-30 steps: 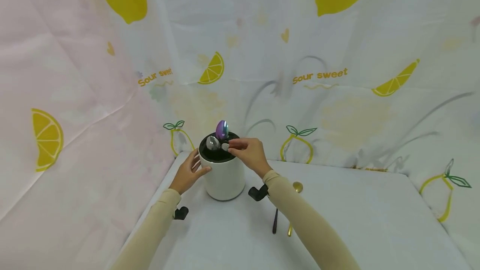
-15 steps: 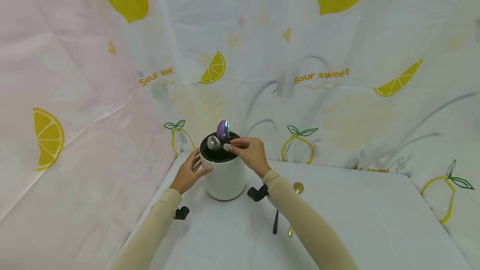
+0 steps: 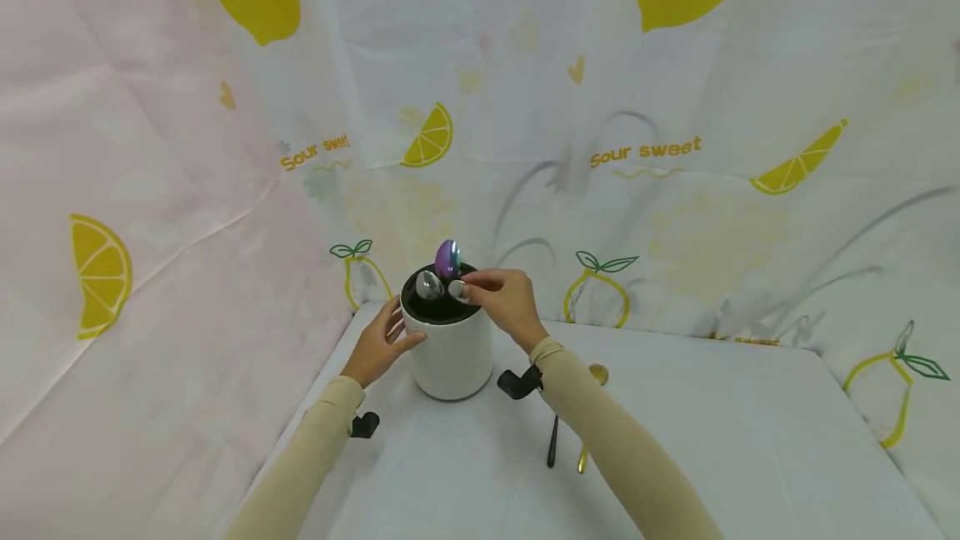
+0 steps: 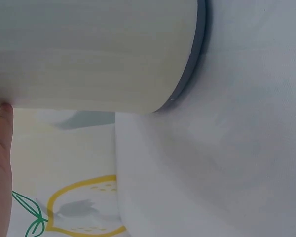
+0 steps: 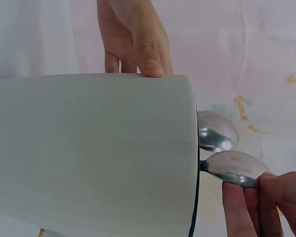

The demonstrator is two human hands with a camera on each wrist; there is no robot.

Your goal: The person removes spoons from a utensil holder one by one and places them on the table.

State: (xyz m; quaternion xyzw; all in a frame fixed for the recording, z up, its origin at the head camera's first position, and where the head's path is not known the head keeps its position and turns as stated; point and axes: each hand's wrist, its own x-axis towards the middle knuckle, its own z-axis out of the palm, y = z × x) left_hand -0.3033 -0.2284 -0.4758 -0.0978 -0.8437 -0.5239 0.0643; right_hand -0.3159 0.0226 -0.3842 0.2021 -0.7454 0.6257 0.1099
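One silver spoon, handle down in the white canister, has its bowl pinched from the right by your nearer right hand's fingers, while your left hand rests uncurled against the canister.

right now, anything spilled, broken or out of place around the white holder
Nothing looks spilled or broken; the white holder is upright. A gold spoon and a dark utensil stand out: they lie on the table, partly hidden by the right sleeve, while other spoons stand in the holder.
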